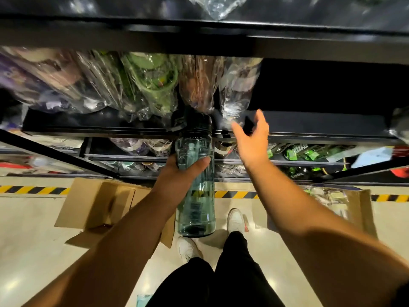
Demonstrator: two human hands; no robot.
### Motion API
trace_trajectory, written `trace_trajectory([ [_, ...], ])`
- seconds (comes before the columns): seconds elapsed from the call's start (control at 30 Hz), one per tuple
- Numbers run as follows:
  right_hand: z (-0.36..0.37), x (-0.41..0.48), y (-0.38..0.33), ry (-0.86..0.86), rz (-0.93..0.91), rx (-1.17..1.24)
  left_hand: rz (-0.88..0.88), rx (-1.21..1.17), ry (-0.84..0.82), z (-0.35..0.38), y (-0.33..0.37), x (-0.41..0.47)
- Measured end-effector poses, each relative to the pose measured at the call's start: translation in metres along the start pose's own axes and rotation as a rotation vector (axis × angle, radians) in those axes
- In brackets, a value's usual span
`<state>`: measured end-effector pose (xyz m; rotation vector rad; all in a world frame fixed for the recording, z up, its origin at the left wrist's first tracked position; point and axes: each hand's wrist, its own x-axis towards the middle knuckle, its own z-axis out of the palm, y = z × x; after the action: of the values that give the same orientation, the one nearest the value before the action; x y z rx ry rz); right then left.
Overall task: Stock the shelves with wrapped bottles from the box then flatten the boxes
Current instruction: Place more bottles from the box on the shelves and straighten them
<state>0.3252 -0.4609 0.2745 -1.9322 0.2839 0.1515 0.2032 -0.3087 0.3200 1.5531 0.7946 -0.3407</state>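
Observation:
My left hand (177, 171) grips a tall teal transparent bottle (195, 196) with a black cap around its upper body, cap toward the black shelf (132, 122). My right hand (250, 136) is open, fingers spread, just right of the bottle's cap at the shelf's front edge. Several plastic-wrapped bottles (150, 80) lie in a row on that shelf, ending at a clear wrapped one (238, 87). On the floor stands an open cardboard box (95, 202) at left and a second box (360, 209) with wrapped items at right.
The shelf part right of the wrapped row (321, 91) is dark. Lower shelves hold more bottles, green ones (307, 151) at right. A yellow-black hazard stripe (33, 189) runs along the floor. My white shoes (235, 220) stand between the boxes.

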Motion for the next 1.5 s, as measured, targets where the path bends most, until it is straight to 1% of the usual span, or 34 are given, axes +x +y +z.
trace_trajectory([
  [0.07, -0.018, -0.044, 0.001, -0.156, 0.063, 0.072, -0.001, 0.02, -0.016, 0.007, 0.003, -0.002],
  [0.13, -0.037, -0.084, 0.003, -0.339, 0.178, 0.084, 0.0, 0.064, -0.021, 0.015, 0.008, -0.007],
  [0.2, -0.055, -0.112, 0.005, -0.478, 0.298, 0.124, 0.038, 0.091, -0.063, 0.024, 0.013, -0.009],
  [0.27, -0.066, -0.127, 0.006, -0.595, 0.382, 0.195, 0.053, 0.101, -0.115, 0.033, 0.019, -0.012],
  [0.3, -0.069, -0.129, 0.009, -0.643, 0.389, 0.213, 0.054, 0.113, -0.147, 0.04, 0.022, -0.012],
  [0.37, -0.07, -0.128, 0.014, -0.682, 0.383, 0.224, 0.076, 0.135, -0.198, 0.052, 0.029, -0.013],
  [0.47, -0.075, -0.116, 0.02, -0.624, 0.392, 0.29, 0.119, 0.178, -0.237, 0.069, 0.037, -0.01],
  [0.6, -0.091, -0.095, 0.029, -0.488, 0.362, 0.29, 0.156, 0.271, -0.243, 0.086, 0.046, 0.002],
  [0.7, -0.1, -0.073, 0.032, -0.344, 0.321, 0.283, 0.223, 0.401, -0.184, 0.086, 0.045, 0.017],
  [0.73, -0.102, -0.065, 0.03, -0.291, 0.301, 0.264, 0.265, 0.493, -0.158, 0.084, 0.04, 0.025],
  [0.77, -0.102, -0.057, 0.028, -0.245, 0.283, 0.255, 0.326, 0.641, -0.137, 0.08, 0.035, 0.033],
  [0.83, -0.103, -0.04, 0.024, -0.154, 0.237, 0.246, 0.461, 1.001, -0.115, 0.074, 0.026, 0.05],
  [0.87, -0.103, -0.033, 0.022, -0.122, 0.213, 0.235, 0.51, 1.145, -0.106, 0.072, 0.025, 0.058],
  [0.93, -0.099, -0.018, 0.017, -0.092, 0.171, 0.218, 0.52, 1.295, -0.098, 0.068, 0.025, 0.069],
  [1.07, -0.087, 0.006, 0.007, -0.026, 0.079, 0.157, 0.462, 1.394, -0.117, 0.067, 0.027, 0.084],
  [1.17, -0.073, 0.021, 0.01, 0.064, 0.025, 0.144, 0.42, 1.453, -0.149, 0.064, 0.021, 0.091],
  [1.3, -0.057, 0.038, 0.013, 0.154, -0.014, 0.04, 0.445, 1.534, -0.149, 0.058, 0.014, 0.096],
  [1.5, -0.045, 0.058, 0.013, 0.158, -0.026, -0.075, 0.462, 1.532, -0.219, 0.052, 0.01, 0.1],
])
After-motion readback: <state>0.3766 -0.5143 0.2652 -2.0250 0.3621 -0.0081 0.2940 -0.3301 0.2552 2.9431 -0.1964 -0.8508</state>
